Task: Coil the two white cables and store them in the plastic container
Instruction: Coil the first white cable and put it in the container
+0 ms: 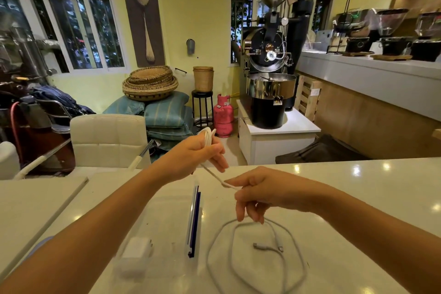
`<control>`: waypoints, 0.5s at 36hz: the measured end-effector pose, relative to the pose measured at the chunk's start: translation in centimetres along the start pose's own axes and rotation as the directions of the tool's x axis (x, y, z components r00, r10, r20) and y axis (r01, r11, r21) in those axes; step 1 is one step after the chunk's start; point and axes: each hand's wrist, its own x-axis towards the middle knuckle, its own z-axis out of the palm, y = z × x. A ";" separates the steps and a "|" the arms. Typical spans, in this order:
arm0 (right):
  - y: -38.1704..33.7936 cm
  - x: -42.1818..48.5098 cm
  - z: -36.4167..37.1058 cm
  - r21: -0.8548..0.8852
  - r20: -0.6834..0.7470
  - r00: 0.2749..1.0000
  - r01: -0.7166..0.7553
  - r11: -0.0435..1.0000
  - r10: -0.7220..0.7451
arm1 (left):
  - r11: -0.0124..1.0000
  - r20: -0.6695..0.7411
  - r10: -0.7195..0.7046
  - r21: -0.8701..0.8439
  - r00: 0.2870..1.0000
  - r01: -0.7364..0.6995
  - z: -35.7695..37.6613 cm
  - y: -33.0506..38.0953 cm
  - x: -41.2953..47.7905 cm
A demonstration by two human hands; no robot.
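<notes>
My left hand (200, 155) is raised above the white table (358, 188) and grips a small coil of white cable (208, 136) whose loops stick up past the fingers. A stretch of that cable runs down and right to my right hand (256, 191), which pinches its free end between thumb and forefinger. A second white cable (256, 255) lies loosely looped on the table below my right hand, both plugs inside the loop. A clear plastic container (162, 234) sits at the left of it, its blue-edged zip strip (194, 222) on the right side, a white charger (136, 250) inside.
A white padded chair (107, 138) stands beyond the table's far edge. A white panel (31, 205) lies at the left of the table. Behind are a coffee roaster (269, 79), a pink gas bottle (223, 116) and a counter (370, 74) with grinders.
</notes>
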 end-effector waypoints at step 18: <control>-4.9 -3.1 -4.8 0.044 0.178 0.960 0.210 0.977 -0.215 | 0.852 0.620 0.147 -0.475 0.770 0.220 1.5 -0.2 -1.2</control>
